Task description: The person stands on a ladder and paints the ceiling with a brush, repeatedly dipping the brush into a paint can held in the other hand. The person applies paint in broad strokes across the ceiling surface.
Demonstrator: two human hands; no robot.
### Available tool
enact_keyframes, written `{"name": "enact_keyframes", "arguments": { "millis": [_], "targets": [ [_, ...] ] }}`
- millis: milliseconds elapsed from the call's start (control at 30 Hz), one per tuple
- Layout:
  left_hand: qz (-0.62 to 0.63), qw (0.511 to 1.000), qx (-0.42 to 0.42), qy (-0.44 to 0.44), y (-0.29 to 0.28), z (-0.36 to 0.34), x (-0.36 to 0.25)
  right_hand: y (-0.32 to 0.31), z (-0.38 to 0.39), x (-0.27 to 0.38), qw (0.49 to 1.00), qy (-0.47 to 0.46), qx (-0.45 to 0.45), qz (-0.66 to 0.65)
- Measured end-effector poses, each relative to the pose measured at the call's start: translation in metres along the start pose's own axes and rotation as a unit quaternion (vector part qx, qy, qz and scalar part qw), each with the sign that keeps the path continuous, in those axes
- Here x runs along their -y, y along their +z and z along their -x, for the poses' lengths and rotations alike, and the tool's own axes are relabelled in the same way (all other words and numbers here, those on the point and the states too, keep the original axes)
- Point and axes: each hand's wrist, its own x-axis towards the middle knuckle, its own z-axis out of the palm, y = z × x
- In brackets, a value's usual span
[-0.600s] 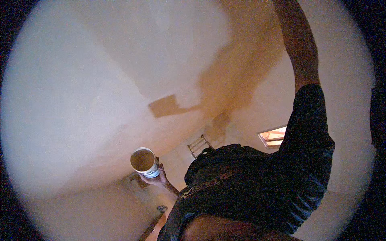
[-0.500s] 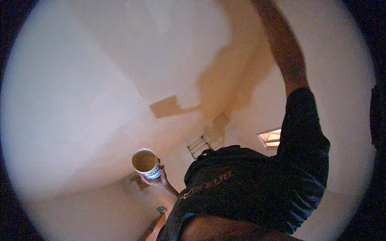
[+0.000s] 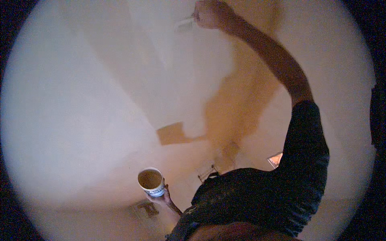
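Observation:
My left hand (image 3: 159, 198) holds up a round white bucket (image 3: 157, 191) with a blue marking, gripped from below and the side. Its mouth faces me, and the inside looks brownish in the dim light. High up, my right hand (image 3: 212, 15) is closed around a flat, pale paintbrush (image 3: 185, 25). The brush lies against or very close to the pale wall (image 3: 132, 52); blur hides which, and its bristles are hard to make out.
A brown shadow with a squarish end (image 3: 172, 133) falls across the wall below my raised arm. Farther down are a ladder-like frame (image 3: 207, 173) and a small lit opening (image 3: 275, 160). A dark shirt (image 3: 249, 197) fills the lower right.
My right hand has come into view at the top with the brush, its forearm now bent leftward. The bucket, wall and shadow sit lower in the picture.

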Motion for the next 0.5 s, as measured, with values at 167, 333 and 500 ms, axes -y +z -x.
{"name": "enact_keyframes", "arguments": {
  "millis": [167, 333, 500],
  "targets": [
    [0.065, 0.996, 0.058, 0.005, 0.022, 0.000, 0.022, -0.087, -0.125, -0.049, 0.986, 0.138, -0.001, 0.089],
    [0.034, 0.999, 0.031, -0.009, 0.048, 0.010, 0.024, -0.076, -0.143, -0.098, 0.971, 0.178, -0.148, 0.058],
    [-0.030, 0.996, -0.070, 0.041, 0.037, 0.009, 0.017, 0.079, -0.050, -0.040, 0.990, 0.061, -0.123, 0.018]
  ]
}}
